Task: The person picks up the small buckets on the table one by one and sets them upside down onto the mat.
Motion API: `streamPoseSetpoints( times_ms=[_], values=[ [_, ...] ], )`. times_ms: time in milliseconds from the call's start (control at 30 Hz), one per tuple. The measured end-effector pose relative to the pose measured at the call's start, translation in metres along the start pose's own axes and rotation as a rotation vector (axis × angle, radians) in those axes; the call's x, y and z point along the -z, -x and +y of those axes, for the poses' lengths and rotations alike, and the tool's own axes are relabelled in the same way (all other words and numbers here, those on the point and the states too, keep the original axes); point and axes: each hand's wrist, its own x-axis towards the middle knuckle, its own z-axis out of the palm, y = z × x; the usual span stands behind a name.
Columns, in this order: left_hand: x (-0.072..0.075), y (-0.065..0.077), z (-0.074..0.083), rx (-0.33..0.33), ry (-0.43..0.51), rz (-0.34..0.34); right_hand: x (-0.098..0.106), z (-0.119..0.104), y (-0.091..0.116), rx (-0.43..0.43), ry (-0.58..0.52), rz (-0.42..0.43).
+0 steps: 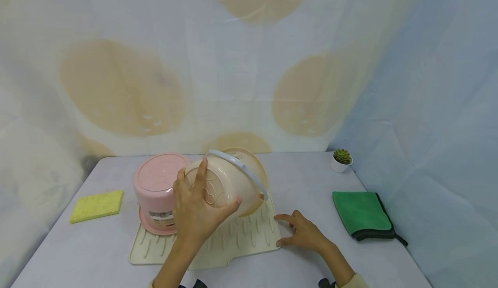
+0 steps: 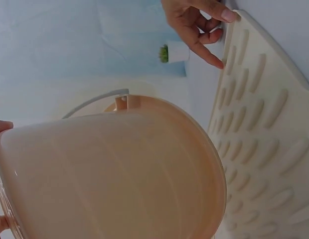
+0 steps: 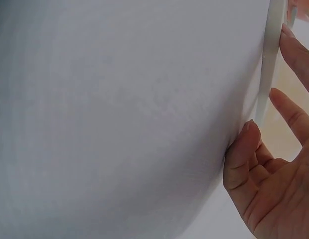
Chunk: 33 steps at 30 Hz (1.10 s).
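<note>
My left hand [image 1: 196,212] grips a beige bucket [image 1: 239,182] around its base, fingers and thumb spread over the bottom edge. The bucket is tilted on its side, base towards me and rim away, with a pale blue-grey handle [image 1: 241,167] across its side. In the left wrist view, the bucket [image 2: 114,174] has its rim beside a ribbed cream mat [image 2: 284,139]. At the right edge of this mat [image 1: 241,244], my right hand [image 1: 305,232] touches with thumb and index fingertips, the other fingers bent. The mat's edge [image 3: 271,45] also shows in the right wrist view.
An upside-down pink bucket [image 1: 161,175] stands on the mat's left part. Left of it lies a yellow sponge cloth [image 1: 97,206]. A folded green cloth [image 1: 362,212] with dark trim lies at the right, and a small potted succulent [image 1: 341,160] stands at the back right.
</note>
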Motion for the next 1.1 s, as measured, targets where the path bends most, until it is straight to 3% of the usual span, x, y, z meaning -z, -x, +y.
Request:
streamPoseSetpoints(
  times_ms=[233,567,833,1100],
  values=[
    [-0.006,0.000,-0.001,0.019,-0.029,-0.016,0.001,-0.003,0.000,-0.003,0.010,-0.006],
    [-0.019,0.003,-0.001,0.059,-0.001,-0.104,0.002,0.000,-0.001,0.017,0.025,-0.002],
    [-0.026,0.001,0.009,0.073,-0.098,-0.191,0.000,0.004,-0.002,0.017,-0.005,-0.016],
    [-0.040,-0.015,0.024,0.032,-0.234,-0.239,-0.003,0.006,-0.002,0.025,0.006,0.002]
  ],
)
